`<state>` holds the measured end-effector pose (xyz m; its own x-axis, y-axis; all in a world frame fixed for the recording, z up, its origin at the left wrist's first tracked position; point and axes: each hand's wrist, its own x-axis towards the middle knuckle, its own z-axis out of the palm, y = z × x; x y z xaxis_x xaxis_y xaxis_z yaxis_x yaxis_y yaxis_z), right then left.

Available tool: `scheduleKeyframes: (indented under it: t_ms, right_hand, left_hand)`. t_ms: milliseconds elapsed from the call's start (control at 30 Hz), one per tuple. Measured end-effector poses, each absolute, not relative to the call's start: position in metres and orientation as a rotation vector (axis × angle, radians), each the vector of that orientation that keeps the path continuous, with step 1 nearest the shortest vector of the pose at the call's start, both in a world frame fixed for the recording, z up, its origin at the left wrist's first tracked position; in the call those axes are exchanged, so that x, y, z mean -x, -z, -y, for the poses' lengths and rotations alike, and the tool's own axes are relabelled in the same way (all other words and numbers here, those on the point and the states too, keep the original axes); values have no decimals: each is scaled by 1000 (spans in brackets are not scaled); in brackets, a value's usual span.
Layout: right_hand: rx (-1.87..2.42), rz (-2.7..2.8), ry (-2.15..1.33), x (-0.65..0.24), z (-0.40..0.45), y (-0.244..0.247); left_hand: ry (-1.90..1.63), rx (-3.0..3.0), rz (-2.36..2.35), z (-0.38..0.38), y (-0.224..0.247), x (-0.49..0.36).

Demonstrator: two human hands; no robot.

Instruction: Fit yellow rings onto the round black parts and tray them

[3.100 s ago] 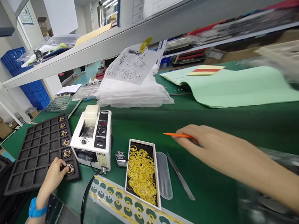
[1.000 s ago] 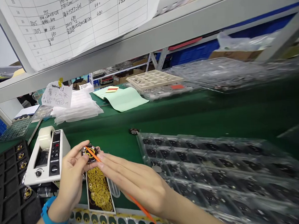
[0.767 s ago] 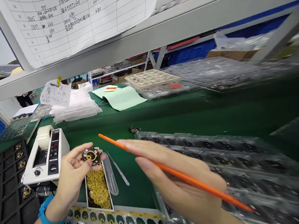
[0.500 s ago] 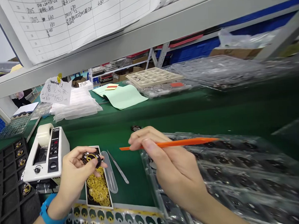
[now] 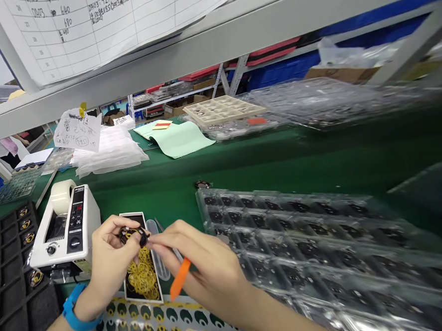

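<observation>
Between thumb and fingers, my left hand [image 5: 110,254] grips a small round black part [image 5: 130,236] with a yellow ring on its face. My right hand [image 5: 204,266] is closed around an orange plastic pry stick [image 5: 180,279], and its fingertips meet the right edge of the black part. The stick's front end is hidden by the fingers. Below my hands lies a white box [image 5: 162,294] full of yellow rings [image 5: 143,277]. Beside it are a clear plastic case [image 5: 160,266] and metal tweezers, mostly covered by my right hand.
A white tape dispenser [image 5: 66,235] stands at left, beside a black compartment tray [image 5: 14,278]. Clear trays of black parts [image 5: 307,230] fill the right. A sheet of stickers [image 5: 159,319] lies in front. One black part [image 5: 202,184] sits behind the trays. A grey shelf beam [image 5: 213,41] crosses above.
My right hand has moved left and down to the black part, and the orange stick has swung from lying level to pointing toward me. My left hand has stayed nearly in place.
</observation>
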<state>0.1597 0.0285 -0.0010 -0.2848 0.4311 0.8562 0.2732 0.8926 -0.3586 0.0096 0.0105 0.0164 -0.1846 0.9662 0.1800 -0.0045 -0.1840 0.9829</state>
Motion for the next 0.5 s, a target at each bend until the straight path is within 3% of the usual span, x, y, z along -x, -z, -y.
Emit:
scheduleKeyframes:
  t_ms: [167, 500]
  right_hand:
    - [564, 1866, 37, -152, -28, 8]
    - [669, 1779, -128, -153, -34, 9]
  left_hand:
    - [-1582, -1335, -1301, -6, -15, -17]
    - [-1554, -1549, -1408, 11, 5, -28]
